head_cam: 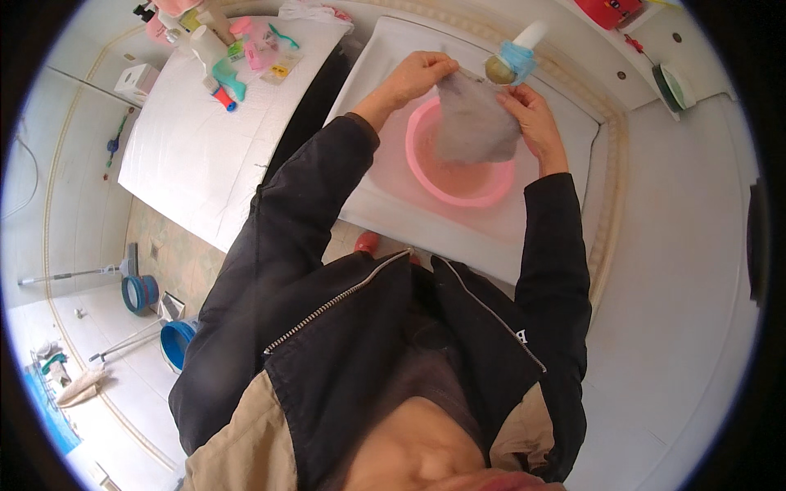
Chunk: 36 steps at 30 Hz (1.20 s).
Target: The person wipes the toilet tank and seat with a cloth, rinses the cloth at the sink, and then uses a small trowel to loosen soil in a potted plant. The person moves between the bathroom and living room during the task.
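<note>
A thin grey cloth [478,123] hangs spread between my two hands, above a round pink plastic basin [463,199]. My left hand [420,72] pinches its upper left corner between thumb and fingers. On the other side, my right hand [533,113] grips the cloth's upper right edge. Cloudy, brownish water [454,175] stands in the basin, partly hidden behind the cloth. The basin rests in a white rectangular sink [381,190]. Just beyond my right hand is a tap with a light blue wrapping [519,60] around it.
Left of the sink, a white-covered surface [184,147] carries bottles, a pink spray bottle [261,52] and a brush with a red and blue handle [222,97]. A green-and-white scrubbing brush [672,89] hangs at right. Blue buckets [178,344] stand on the floor at lower left.
</note>
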{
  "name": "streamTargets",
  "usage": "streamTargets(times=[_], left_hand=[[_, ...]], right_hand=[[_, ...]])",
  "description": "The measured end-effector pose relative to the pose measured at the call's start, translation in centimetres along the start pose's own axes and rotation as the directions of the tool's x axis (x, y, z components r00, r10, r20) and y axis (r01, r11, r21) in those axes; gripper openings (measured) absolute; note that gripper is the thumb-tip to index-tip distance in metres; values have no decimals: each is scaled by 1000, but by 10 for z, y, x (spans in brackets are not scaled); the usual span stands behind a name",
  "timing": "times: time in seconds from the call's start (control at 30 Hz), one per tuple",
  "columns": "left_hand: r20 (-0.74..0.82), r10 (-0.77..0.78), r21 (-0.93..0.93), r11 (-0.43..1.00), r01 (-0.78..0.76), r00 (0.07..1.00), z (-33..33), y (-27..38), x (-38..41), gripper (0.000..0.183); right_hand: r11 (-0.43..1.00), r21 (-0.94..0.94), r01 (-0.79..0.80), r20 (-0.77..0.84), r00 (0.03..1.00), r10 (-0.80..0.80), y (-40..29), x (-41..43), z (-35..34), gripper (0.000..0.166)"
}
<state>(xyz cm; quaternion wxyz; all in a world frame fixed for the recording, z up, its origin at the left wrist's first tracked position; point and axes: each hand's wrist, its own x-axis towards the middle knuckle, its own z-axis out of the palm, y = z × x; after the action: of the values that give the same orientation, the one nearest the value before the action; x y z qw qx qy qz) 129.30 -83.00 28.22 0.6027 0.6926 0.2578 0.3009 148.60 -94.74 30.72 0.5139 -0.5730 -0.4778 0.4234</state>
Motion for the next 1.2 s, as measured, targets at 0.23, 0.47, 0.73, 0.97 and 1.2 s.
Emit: streamTargets(times=[0.23, 0.47, 0.73, 0.97, 1.2], left_hand=[[-6, -61, -196, 979, 58, 998, 33, 2, -1, 26], [142, -135, 10, 991, 135, 981, 36, 18, 6, 34], [15, -73, -323, 944, 74, 997, 14, 16, 2, 33], [11, -180, -58, 982, 180, 984, 42, -9, -8, 61], [83, -269, -751, 617, 237, 960, 40, -7, 2, 35]], right_hand=[[978, -192, 84, 13, 996, -83, -6, 4, -4, 25], [964, -221, 148, 0, 988, -151, 1, 7, -3, 25], [851, -491, -183, 78, 965, 252, 15, -13, -6, 26], [968, 248, -34, -14, 999, 38, -1, -17, 35, 32], [717, 619, -320, -220, 806, 549, 66, -44, 75, 39]])
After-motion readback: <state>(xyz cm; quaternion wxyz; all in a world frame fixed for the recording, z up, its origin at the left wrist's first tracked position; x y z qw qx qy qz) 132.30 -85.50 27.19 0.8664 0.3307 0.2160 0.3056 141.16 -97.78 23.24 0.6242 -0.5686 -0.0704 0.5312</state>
